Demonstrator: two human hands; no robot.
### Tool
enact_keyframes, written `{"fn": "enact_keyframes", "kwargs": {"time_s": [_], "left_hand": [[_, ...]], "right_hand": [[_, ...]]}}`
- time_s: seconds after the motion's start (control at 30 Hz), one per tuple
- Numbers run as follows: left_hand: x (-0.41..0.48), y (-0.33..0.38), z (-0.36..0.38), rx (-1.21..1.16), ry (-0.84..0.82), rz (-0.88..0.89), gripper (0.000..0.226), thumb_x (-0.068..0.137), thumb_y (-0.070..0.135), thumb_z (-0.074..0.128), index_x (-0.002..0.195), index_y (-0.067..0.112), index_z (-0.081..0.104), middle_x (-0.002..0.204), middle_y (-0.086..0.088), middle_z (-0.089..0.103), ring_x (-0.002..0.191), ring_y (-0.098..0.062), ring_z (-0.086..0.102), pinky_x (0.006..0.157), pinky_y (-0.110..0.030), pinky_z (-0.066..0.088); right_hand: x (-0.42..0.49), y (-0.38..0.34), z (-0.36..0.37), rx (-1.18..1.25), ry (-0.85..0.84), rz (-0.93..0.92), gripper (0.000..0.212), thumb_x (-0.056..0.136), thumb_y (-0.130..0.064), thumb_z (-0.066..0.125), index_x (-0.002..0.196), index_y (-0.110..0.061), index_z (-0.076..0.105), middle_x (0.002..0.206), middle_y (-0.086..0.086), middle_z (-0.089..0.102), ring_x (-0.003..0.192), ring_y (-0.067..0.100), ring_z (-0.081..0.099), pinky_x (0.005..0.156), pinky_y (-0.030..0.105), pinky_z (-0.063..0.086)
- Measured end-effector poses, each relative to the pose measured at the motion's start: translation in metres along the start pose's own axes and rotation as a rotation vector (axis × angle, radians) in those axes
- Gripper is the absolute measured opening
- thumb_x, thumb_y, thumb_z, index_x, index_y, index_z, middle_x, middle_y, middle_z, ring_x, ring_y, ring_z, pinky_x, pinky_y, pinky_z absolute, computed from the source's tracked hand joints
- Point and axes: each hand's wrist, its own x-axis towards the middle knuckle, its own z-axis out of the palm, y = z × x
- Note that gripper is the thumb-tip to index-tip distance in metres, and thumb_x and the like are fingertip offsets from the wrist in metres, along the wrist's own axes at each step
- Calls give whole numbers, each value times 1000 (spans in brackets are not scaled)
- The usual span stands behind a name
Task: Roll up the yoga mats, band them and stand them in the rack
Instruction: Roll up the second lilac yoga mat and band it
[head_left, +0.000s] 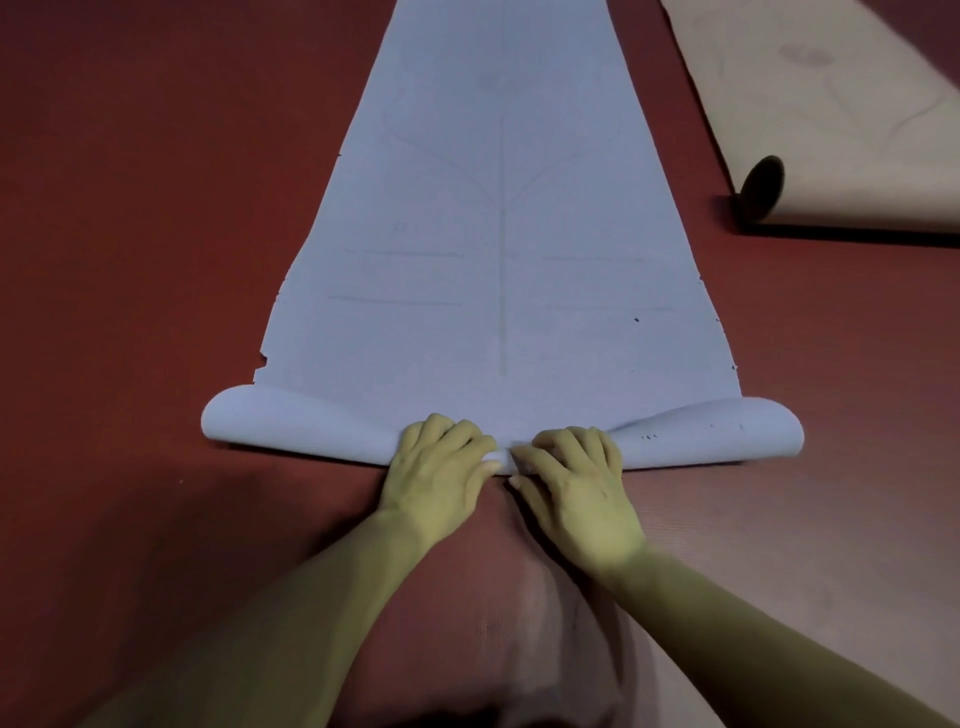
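Since the roll's barely begun, your left hand (439, 467) & right hand (574, 486) sit together at centre, fingers (460, 432) curled over the near end of the blue mat (498, 234) to cinch it tight on the floor (130, 234); rest lies flat ahead. Far right, beige mat (831, 104) waits part-rolled.

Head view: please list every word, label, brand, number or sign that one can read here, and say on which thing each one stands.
There is no readable text in this view.
blue mat: only faint printed lines and curves; a few small marks are too blurred to tell whether they are letters.
beige mat: a faint line drawing, no words to be read.
red floor: no writing.
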Motion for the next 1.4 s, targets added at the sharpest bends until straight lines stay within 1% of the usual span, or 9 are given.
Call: {"fn": "enact_keyframes", "kwargs": {"time_s": [0.23,0.33,0.53,0.63,0.77,0.9,1.03,1.23,1.4], "left_hand": [[4,-1,2,71,1,-17,36,96,48,42,102,28,71,96,11,62,85,-20,52,77,-33,36],[-5,3,4,51,39,-48,33,97,49,45,106,27,68,103,7,61,87,-22,50,84,-35,38],[5,1,7,-47,20,-110,30,96,45,46,99,29,70,94,9,60,81,-21,48,87,-32,35],[14,0,6,-50,4,-149,32,96,43,43,96,29,72,89,10,61,79,-21,53,85,-32,33],[27,-2,5,-4,-19,-156,38,95,46,40,88,30,74,85,12,62,81,-19,57,84,-33,31],[24,6,8,31,-7,-196,39,94,47,40,98,25,72,100,6,62,92,-20,53,94,-37,32],[10,3,11,-26,28,-113,36,94,49,47,111,26,69,109,3,60,101,-26,52,107,-47,32],[23,-3,10,-97,-1,-155,35,91,50,47,100,30,74,99,13,62,94,-21,52,98,-33,31],[28,-7,8,-66,-30,-154,35,91,50,44,98,32,73,96,13,62,90,-20,53,94,-32,30]], "right_hand": [[13,10,5,2,-47,27,29,99,-44,50,102,-27,72,96,-11,64,94,20,54,96,31,27],[17,11,6,-17,-58,39,28,99,-43,48,101,-29,73,92,-12,65,91,21,57,96,30,24],[20,9,10,-61,-46,40,27,100,-38,49,106,-27,73,93,-9,63,95,20,58,106,41,27],[18,8,9,-49,11,15,24,97,-36,58,114,-24,70,104,-6,62,105,19,53,112,48,26],[22,14,9,12,16,35,26,97,-40,54,111,-27,72,106,-10,63,105,17,53,112,43,23],[33,16,12,18,4,76,28,96,-40,52,104,-27,75,98,-10,66,95,20,59,103,36,26],[33,16,11,3,1,74,27,96,-40,51,104,-28,75,96,-11,68,96,17,56,98,33,27],[38,19,12,11,17,41,27,98,-38,52,107,-27,75,98,-9,67,95,21,59,99,33,29],[32,15,12,25,45,-35,26,95,-35,60,112,-20,73,110,-4,63,105,19,54,109,44,32]]}}
